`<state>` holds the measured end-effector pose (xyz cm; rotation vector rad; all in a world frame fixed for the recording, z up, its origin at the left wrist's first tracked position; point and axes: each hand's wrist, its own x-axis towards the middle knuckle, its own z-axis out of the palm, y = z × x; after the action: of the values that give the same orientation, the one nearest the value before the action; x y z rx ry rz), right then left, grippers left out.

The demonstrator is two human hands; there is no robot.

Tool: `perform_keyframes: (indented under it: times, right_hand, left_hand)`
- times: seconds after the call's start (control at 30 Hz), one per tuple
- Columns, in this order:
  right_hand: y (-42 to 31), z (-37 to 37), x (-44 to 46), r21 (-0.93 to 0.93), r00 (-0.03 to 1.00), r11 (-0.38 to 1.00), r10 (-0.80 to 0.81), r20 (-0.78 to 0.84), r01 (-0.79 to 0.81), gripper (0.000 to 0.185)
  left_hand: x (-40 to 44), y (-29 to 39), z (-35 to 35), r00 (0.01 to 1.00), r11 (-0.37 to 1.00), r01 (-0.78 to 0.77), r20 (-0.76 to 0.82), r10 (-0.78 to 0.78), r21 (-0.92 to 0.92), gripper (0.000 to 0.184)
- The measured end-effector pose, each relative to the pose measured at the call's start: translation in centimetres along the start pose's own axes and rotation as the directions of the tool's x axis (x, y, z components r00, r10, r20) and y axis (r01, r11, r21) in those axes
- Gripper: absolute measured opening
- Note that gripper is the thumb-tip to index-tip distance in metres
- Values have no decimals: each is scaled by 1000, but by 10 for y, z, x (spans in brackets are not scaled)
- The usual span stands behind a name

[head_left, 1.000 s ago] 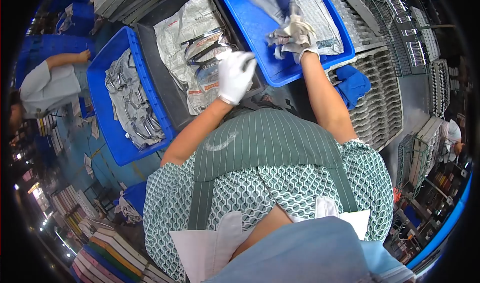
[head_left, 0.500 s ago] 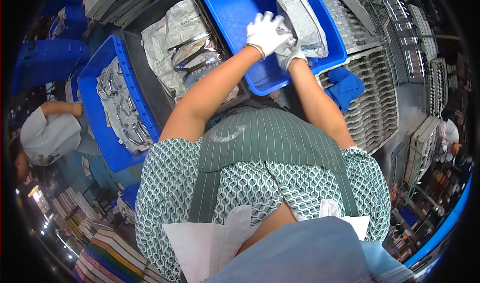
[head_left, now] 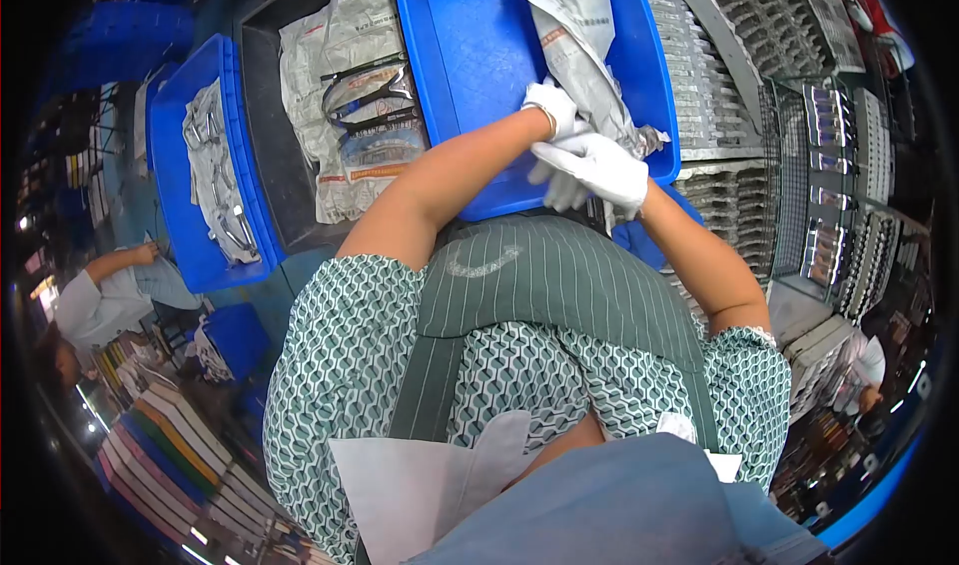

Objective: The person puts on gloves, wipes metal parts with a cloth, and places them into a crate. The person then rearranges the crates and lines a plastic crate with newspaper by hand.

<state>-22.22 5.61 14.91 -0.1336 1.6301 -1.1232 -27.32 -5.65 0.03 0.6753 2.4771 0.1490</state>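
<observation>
A folded newspaper bundle (head_left: 577, 55) lies lengthwise in the right part of the blue bin (head_left: 479, 25). My white-gloved left hand (head_left: 554, 107) is at the bundle's near left edge; its fingers are largely out of sight, so I cannot tell whether it grips the paper. Just below it, my gloved right hand (head_left: 594, 170) is open, its fingers stretched leftward and a little blurred, above the bin's near end. What the newspaper wraps, if anything, is hidden.
Left of the bin, a black tray (head_left: 275, 115) holds newspaper (head_left: 350, 25) with shiny curved parts (head_left: 370, 100). Another blue bin (head_left: 240, 155) holds similar parts on paper. Stacked grey moulded trays (head_left: 724, 210) and a wire rack (head_left: 789, 155) stand right. Another person (head_left: 115, 300) is at far left.
Both hands have come nearer to my body. My right hand has left the newspaper's near end and now lies below the left hand. The bundle's near end has shifted and looks narrower.
</observation>
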Motion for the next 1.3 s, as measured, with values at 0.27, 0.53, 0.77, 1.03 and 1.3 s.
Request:
perform_keyframes:
  times: [0.27, 0.53, 0.77, 1.03, 1.3]
  right_hand:
    - [39, -73, 146, -535, 297, 805, -461, -836, -255, 123]
    - [35, -80, 179, 132, 859, 905, -328, -394, 405, 50]
    - [35, -121, 182, 988, 686, 25, -723, -86, 150, 34]
    - [140, -146, 269, 656, 662, 622, 279, -696, 428, 33]
    - [124, -142, 223, 16, 395, 986, 80, -915, -163, 45]
  left_hand:
    - [-12, 27, 47, 989, 987, 136, 38, -140, 84, 70]
    - [-57, 11, 22, 956, 973, 188, -202, -212, -131, 46]
    - [-110, 25, -16, 905, 977, 208, -371, -210, -45, 38]
    - [-48, 15, 36, 956, 964, 255, 130, -262, 70, 45]
    - [-34, 5, 64, 840, 960, 282, 485, -245, -3, 52]
